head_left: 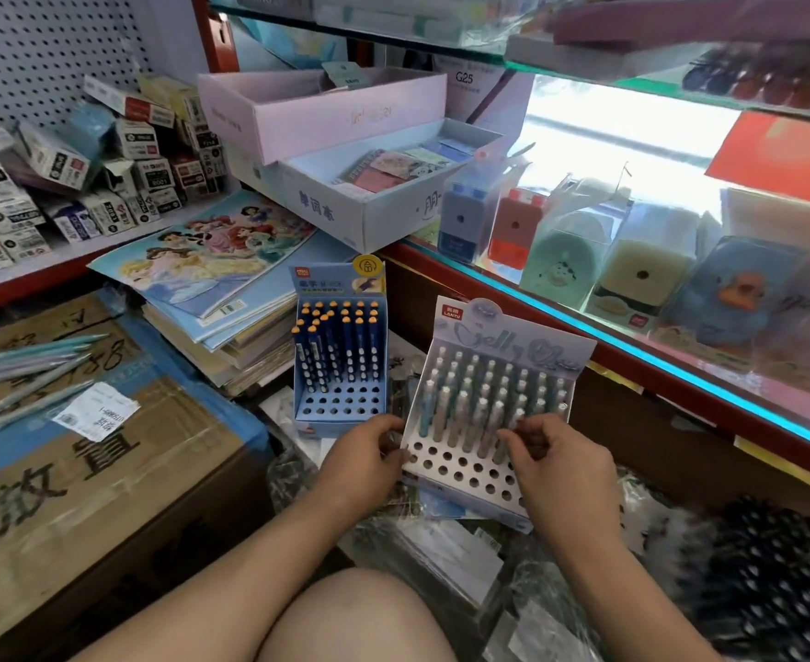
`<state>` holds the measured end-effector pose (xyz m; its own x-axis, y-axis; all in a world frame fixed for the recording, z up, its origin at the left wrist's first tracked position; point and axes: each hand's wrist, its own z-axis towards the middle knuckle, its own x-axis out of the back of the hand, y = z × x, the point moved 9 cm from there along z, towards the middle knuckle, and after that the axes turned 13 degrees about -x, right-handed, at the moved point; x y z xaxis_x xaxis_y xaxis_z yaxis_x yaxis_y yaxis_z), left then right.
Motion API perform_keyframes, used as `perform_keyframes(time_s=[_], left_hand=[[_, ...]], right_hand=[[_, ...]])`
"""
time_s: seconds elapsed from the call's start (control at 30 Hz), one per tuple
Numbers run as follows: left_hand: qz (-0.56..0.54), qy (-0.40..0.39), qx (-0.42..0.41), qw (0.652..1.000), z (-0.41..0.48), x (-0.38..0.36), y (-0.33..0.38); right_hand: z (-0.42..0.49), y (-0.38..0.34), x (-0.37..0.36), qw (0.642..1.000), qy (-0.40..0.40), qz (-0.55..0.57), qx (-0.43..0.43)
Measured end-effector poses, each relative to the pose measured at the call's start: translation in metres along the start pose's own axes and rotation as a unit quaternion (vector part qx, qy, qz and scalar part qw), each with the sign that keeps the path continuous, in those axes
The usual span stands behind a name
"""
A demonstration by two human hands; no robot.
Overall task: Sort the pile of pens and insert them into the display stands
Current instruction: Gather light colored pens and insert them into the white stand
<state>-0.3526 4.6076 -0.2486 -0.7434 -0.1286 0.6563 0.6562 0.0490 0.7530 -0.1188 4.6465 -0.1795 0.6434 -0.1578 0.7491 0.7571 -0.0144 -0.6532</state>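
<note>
Low in the centre of the frame, a pale display stand [465,475] with "Jelly" printed on its back card leans tilted on a heap of clear plastic wrappers. Its rear rows are filled with upright pastel pens [489,379], while the front rows of round holes are bare.

The left hand [362,453] has its grip closed round the stand's left edge, thumb on top and fingers curled at the side. The right hand [556,458] sits at the nearest filled row, its grip narrowed to curled fingertips that pinch the top of a pale pen [513,420] standing in a hole there.

Just left of it and a little higher, a blue display stand [341,406] holds dark blue pens [346,346] with orange tips (its front holes are bare too).

At the left edge, a loose pile of pale pens [26,370] lies on a taped cardboard box [116,480], well apart from both stands. Above the blue stand is a stack of princess-cover books [212,246]. At upper right, boxed pencil sharpeners [460,222] line a lit glass shelf.
</note>
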Motion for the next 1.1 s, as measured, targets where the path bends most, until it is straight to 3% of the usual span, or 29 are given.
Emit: perform_keyframes(time_s=[0.33,0.53,0.67,0.87,1.1], left_hand=[[0.015,-0.012,-0.001,1.000,-0.004,-0.002,-0.001],[0.035,-0.033,0.005,0.999,-0.017,0.016,0.006],[0.046,0.008,0.009,0.999,-0.034,0.068,0.008],[0.067,0.100,0.054,0.991,-0.106,0.186,-0.023],[0.144,0.139,0.169,0.965,-0.212,0.293,-0.087]], right_hand=[[-0.010,0.016,-0.001,0.998,-0.029,-0.001,-0.052],[-0.032,-0.009,-0.005,0.994,-0.107,0.017,0.025],[-0.045,-0.052,-0.014,0.979,-0.180,0.049,0.080],[-0.078,-0.153,-0.056,0.933,-0.276,0.035,0.229],[-0.155,-0.276,-0.138,0.832,-0.384,-0.099,0.388]])
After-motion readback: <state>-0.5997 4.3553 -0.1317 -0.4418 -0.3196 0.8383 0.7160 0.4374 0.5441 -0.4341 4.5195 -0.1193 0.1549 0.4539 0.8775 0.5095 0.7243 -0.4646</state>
